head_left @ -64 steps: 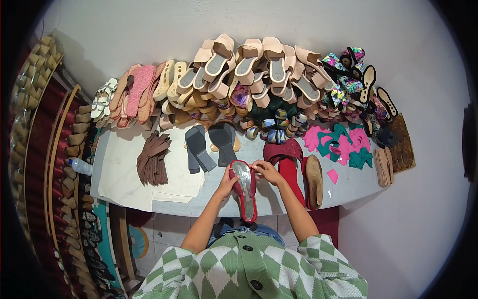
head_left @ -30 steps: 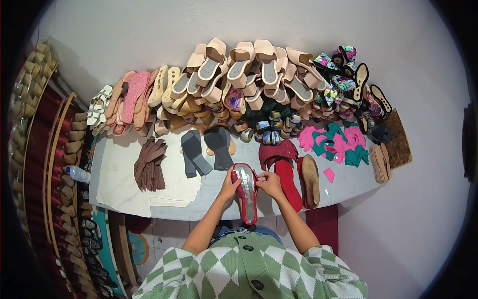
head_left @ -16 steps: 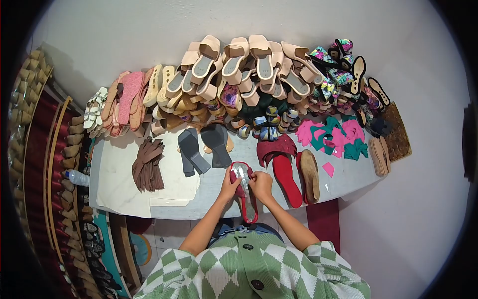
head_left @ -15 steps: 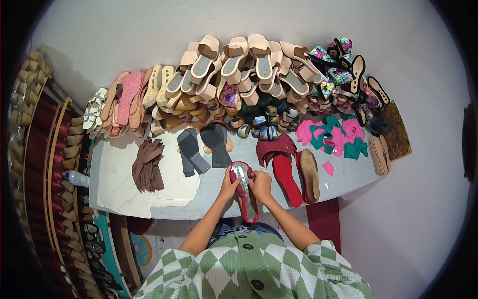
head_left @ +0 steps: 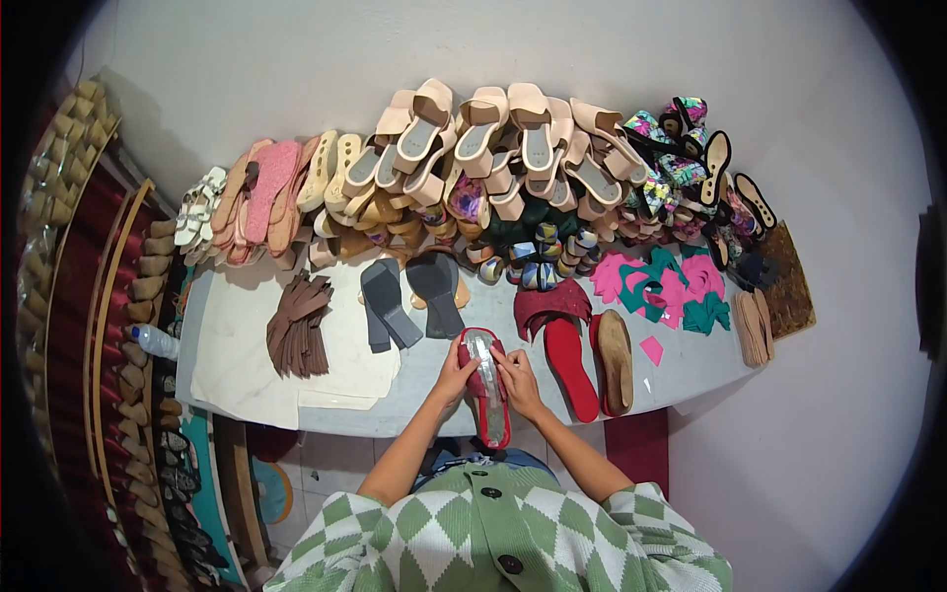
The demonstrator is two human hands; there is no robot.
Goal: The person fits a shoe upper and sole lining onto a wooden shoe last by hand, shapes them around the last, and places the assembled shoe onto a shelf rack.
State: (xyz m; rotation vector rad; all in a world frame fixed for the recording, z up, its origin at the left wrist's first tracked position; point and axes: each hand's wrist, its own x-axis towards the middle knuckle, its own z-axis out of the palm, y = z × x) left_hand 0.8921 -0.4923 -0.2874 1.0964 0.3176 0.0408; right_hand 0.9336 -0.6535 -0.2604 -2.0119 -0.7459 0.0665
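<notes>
Right Hand Repositioned on Red-Edged Sandal

The table (head_left: 681, 373) and the stack of beige block-heel sandals (head_left: 424, 136) appeared slightly lower in view than half a second earlier; their arrangement was unchanged. The white sheet (head_left: 232, 350) lay on the left part of the table, under the brown strip bundle (head_left: 299, 331). Two dark grey heeled soles (head_left: 386, 304) lay to the right of the bundle. At right, the red insole (head_left: 569, 371) lay beside the tan sole (head_left: 616, 360), near the pink scrap (head_left: 651, 349).

The red-edged sandal (head_left: 493, 422) was held in front of the person, its toe end over the table's near part. Its lower section faced the camera more broadly than before.

The left hand (head_left: 453, 380) still gripped the left edge, thumb on top. The right hand (head_left: 519, 381), previously curled like a fist, had its fingers extended and close together at the right side of the maroon strap (head_left: 474, 383). Whether they pinched it could not be determined.
</notes>
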